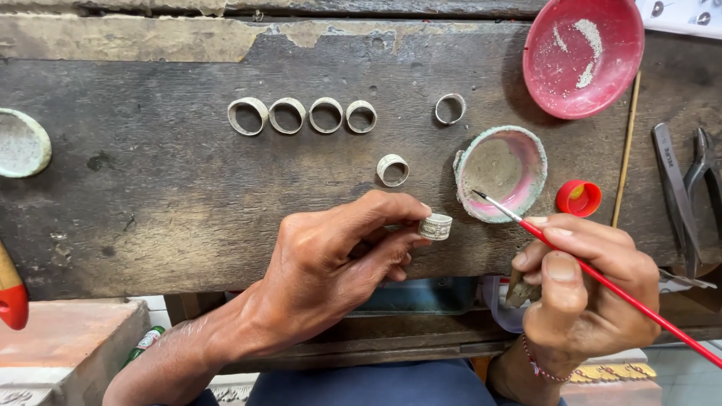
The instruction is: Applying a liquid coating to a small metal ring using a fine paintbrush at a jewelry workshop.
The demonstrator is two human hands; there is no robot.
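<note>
Left hand point(331, 259) pinching, right hand point(583, 289) gripping.

Red brush point(602, 280), red bowl point(583, 56), silver patterned ring point(435, 226).

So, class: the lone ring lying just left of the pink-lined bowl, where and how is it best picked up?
Probably pinch the ring across its outer band wall, coming straight from above: it lies flat, hole upward, apart from the bowl, with bare bench around it.
</note>
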